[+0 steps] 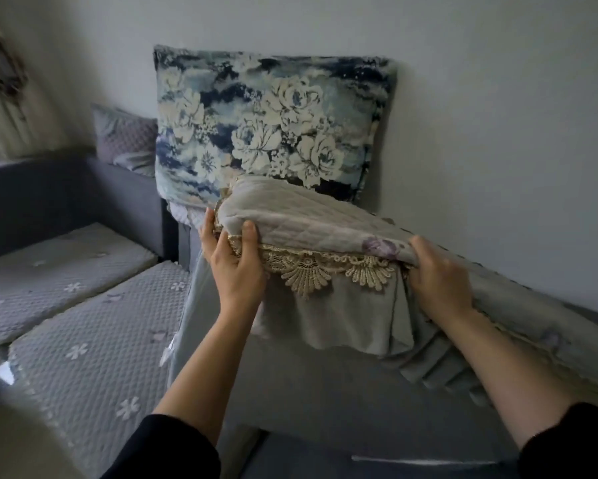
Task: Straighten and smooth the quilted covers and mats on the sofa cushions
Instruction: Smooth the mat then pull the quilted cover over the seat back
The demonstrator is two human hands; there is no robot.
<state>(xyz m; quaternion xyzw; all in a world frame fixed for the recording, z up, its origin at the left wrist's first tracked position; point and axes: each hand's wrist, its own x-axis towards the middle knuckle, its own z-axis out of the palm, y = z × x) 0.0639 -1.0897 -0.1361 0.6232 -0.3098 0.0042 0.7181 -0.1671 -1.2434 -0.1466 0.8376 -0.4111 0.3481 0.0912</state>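
Pale grey wall (498, 98) fills the background, and a grey sofa (48, 202) runs along it and turns a corner at the left. Against the wall leans a large floral pillow (273, 119), printed with cream roses on dark blue. Just below it we hold up the quilted cover (325, 219), a pale grey piece with a faint purple flower near its right end and a cream lace trim (325, 271) hanging from its folded edge.

Our left hand (235, 264) pinches the cover's left end, thumb on top of the quilting and fingers tucked underneath beside the lace. Our right hand (439, 278) grips the right end, with its fingers curled over the fold and out of sight behind the cloth. Between the two hands the cover is raised off the sofa, and more of its plain grey fabric droops in folds beneath the lace. Further right it trails along the sofa's top edge next to the wall.

To the left, two quilted mats (93, 357) with small white flowers lie flat on the seat cushions, side by side. A small grey cushion (124, 140) sits in the corner behind them, partly hidden by the floral pillow. Dark sleeves (173, 451) cover both our forearms near the bottom edge.
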